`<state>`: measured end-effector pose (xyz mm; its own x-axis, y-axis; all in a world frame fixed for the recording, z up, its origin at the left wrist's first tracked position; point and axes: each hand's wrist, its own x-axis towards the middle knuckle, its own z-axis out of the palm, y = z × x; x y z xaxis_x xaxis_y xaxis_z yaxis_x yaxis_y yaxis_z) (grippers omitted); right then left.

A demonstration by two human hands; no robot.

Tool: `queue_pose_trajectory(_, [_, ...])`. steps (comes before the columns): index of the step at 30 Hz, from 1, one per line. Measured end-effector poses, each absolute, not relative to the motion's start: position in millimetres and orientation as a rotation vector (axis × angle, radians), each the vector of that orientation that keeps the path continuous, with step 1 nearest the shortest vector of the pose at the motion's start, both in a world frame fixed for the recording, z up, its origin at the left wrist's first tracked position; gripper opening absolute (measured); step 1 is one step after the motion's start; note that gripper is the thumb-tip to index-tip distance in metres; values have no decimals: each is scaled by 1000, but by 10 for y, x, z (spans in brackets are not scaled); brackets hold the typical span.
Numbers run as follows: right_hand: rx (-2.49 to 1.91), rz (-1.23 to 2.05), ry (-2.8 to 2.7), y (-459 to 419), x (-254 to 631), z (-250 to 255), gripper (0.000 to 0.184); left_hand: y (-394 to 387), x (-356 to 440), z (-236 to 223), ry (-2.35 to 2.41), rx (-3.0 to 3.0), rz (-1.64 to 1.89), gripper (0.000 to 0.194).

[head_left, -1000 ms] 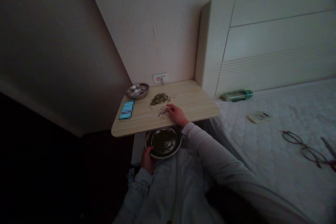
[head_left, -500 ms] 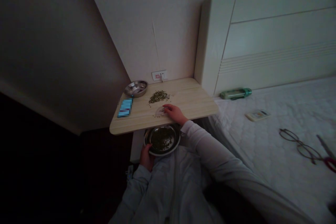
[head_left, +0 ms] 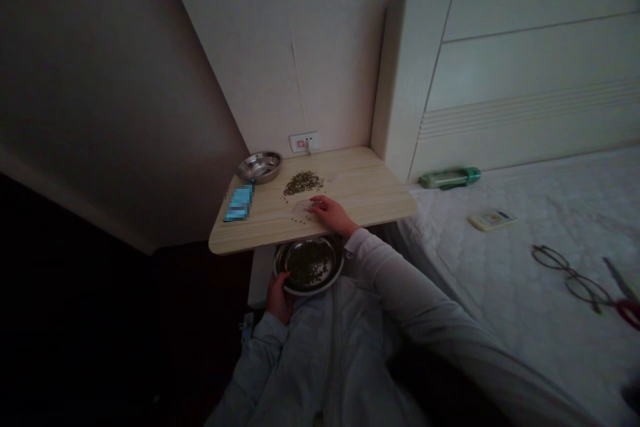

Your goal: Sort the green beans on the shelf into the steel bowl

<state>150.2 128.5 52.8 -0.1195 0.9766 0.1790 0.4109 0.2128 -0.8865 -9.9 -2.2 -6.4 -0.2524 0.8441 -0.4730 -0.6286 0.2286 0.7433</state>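
My left hand grips the near-left rim of a steel bowl, thumb over the edge. The bowl is held just below the table's front edge, with small dark green pieces, like beans or dried bits, inside. My right hand rests over the small wooden table, its fingers closed on a thin, see-through rounded piece, perhaps plastic. Loose grains lie around that piece. Just beyond it spreads a pile of green grains. The fingertips' exact hold is too small to make out.
A second steel bowl and a lit phone occupy the table's left side. Behind is a wall socket with a plug. On the bed to the right lie a green bottle, a pale device, glasses and scissors.
My right hand and the see-through piece have shifted very slightly, with grains around it lying a little differently. My left hand keeps its grip on the bowl.
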Motion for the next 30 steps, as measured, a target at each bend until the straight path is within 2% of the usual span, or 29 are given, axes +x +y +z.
queue_pose_trajectory(6, [-1327, 858, -1705, 1330, 1421, 521, 20, -18, -67, -14, 1182, 195, 1388, 13])
queue_pose_trajectory(11, [-1375, 787, -1705, 1368, 1369, 502, 21, -26, -62, -1, 1185, 195, 1389, 21])
queue_pose_trajectory(17, [-1383, 761, -1752, 1349, 1382, 492, 23, -13, -71, -39, 1187, 194, 1395, 13])
queue_pose_trajectory(30, [-1368, 826, -1809, 1298, 1416, 540, 22, -9, -77, -42, 1181, 213, 1392, 12])
